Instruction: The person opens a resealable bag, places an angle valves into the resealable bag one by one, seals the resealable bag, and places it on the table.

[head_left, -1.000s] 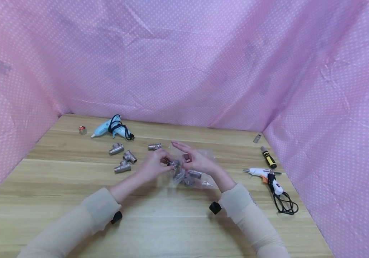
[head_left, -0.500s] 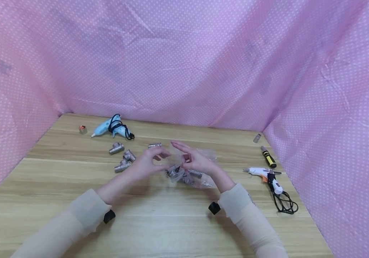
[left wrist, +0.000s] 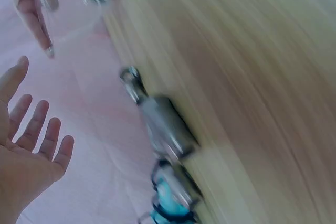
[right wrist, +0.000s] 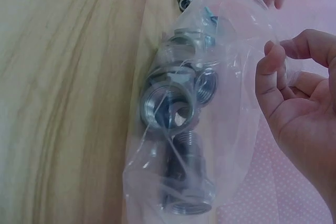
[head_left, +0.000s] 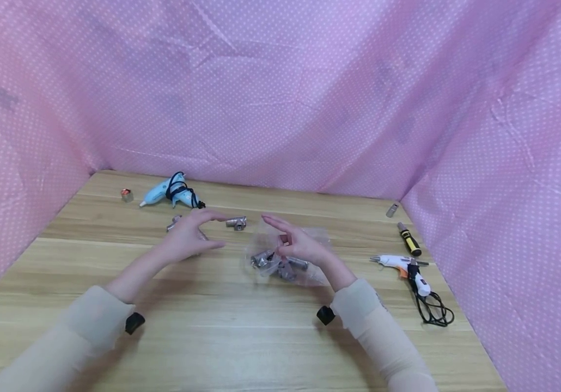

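My right hand [head_left: 300,246] pinches the edge of a clear plastic bag [right wrist: 233,124] between thumb and index finger, the other fingers extended. Several metal pipe fittings [right wrist: 168,107] with threaded openings lie inside the bag on the table. My left hand [head_left: 184,238] is away to the left with nothing in it, thumb and fingers spread apart. It hovers over a group of metal tee fittings [left wrist: 168,124], partly hiding them in the head view. Another tee fitting [head_left: 236,222] lies between the hands, toward the back.
A blue glue gun [head_left: 160,191] with a wrapped black cord lies at the back left, near a small red-topped metal piece [head_left: 126,195]. On the right are a white glue gun [head_left: 390,261], a yellow-black screwdriver [head_left: 410,243] and a small metal cylinder [head_left: 391,210]. Pink curtains [head_left: 280,109] surround the wooden table.
My left hand has let go of a metal fitting at the bag, opened and moved left over the loose fittings. The right hand stays in place at the bag's edge.
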Tool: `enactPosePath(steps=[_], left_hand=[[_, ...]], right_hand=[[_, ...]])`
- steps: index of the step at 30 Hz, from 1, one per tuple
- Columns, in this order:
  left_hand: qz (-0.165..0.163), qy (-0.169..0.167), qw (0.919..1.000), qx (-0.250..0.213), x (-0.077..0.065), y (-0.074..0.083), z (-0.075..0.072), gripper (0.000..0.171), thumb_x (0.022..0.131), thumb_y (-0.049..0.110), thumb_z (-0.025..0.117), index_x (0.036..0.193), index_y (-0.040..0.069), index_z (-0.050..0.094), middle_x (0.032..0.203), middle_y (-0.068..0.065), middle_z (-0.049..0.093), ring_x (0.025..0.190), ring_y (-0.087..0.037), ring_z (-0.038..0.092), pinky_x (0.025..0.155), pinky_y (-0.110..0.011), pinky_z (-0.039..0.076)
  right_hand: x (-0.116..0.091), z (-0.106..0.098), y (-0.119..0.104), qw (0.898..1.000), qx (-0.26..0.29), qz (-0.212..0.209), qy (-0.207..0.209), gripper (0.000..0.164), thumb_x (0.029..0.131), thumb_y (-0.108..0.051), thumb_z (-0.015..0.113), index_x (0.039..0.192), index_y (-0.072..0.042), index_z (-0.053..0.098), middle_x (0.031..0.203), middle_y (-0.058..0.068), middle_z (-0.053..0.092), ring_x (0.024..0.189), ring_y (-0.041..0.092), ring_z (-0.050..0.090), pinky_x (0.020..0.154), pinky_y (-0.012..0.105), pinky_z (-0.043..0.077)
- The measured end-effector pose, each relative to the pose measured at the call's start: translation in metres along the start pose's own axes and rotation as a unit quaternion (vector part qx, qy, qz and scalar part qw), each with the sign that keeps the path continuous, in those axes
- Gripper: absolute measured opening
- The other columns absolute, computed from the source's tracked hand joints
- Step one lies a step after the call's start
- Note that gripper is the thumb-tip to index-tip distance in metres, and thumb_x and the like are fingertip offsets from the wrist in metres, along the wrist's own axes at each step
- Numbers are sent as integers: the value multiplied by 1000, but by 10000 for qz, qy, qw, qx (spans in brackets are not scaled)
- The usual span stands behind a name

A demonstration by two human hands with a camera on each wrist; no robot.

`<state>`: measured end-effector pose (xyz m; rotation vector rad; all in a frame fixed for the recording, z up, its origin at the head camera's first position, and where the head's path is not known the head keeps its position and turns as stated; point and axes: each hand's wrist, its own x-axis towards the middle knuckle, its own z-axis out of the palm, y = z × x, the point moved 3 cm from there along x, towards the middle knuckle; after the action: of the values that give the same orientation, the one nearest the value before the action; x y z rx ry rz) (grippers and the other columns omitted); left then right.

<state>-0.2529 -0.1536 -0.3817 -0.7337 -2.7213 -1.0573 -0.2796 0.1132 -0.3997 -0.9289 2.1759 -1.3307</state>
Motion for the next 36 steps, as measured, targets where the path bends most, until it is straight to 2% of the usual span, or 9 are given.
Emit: enactPosePath(steps=[3,7,11,17,24,26,29,32,36], left_hand=[[42,-117,9998,158,-5,-13,-6,62,75,24,80,131,15,54,132,-10,56,121,-34,45,102,-59,34],[138,-325,9991,213,-13,-32,-10,69,72,17,82,134,11,50,134,-15,52,123,-38,42,101,-61,33],[-131,-635,9977,199,-23,-51,-13,72,72,16,81,136,9,48,139,-19,46,128,-42,36,104,-64,29],[-385,-1104,9931,11,-35,-76,-15,68,73,15,80,134,10,50,136,-15,49,127,-39,39,105,-61,30],[-679,-1446,9861,-458,-39,-91,-16,71,70,26,82,132,10,51,133,-11,53,125,-35,46,105,-57,33],[-830,-1545,9828,-571,-39,-94,-15,69,69,26,82,130,11,52,134,-11,53,126,-34,45,106,-56,32],[-987,-1670,9794,-564,-38,-98,-12,66,70,28,82,129,15,54,136,-11,50,128,-35,43,107,-56,31],[-846,-1702,9811,-349,-37,-101,-8,61,71,28,81,125,15,57,133,-12,53,125,-35,45,106,-55,33],[-532,-1665,9844,-218,-34,-102,-6,51,73,22,80,118,11,60,121,-12,61,115,-33,55,101,-50,41]], right_hand=[[0,0,-4,10000,34,37,-30,81,83,10,55,152,-16,18,159,5,8,65,21,50,63,54,52],[-3,1,-14,9998,106,131,-63,79,84,10,54,151,-12,18,158,10,7,67,36,50,64,55,51],[-4,2,-18,9995,153,274,-64,79,85,9,54,151,-14,19,158,7,11,72,46,50,65,56,51],[-2,3,-17,9996,133,249,-72,79,84,11,53,151,-11,18,156,8,14,73,51,50,65,55,51],[-2,2,-16,9995,83,291,-57,79,84,9,53,151,-14,19,155,6,17,73,51,50,66,55,51],[-3,2,-16,9996,60,280,-61,79,84,8,54,151,-14,19,155,6,18,70,45,50,67,55,51],[-2,1,-15,9996,15,276,-74,79,83,7,55,151,-14,19,154,7,20,66,29,50,68,54,50],[-2,1,-14,9996,-7,280,-73,79,83,6,55,151,-15,20,154,7,21,65,21,48,68,53,50],[-1,2,-15,9996,64,256,-92,79,83,8,54,151,-14,20,154,8,19,66,31,50,67,53,51]])
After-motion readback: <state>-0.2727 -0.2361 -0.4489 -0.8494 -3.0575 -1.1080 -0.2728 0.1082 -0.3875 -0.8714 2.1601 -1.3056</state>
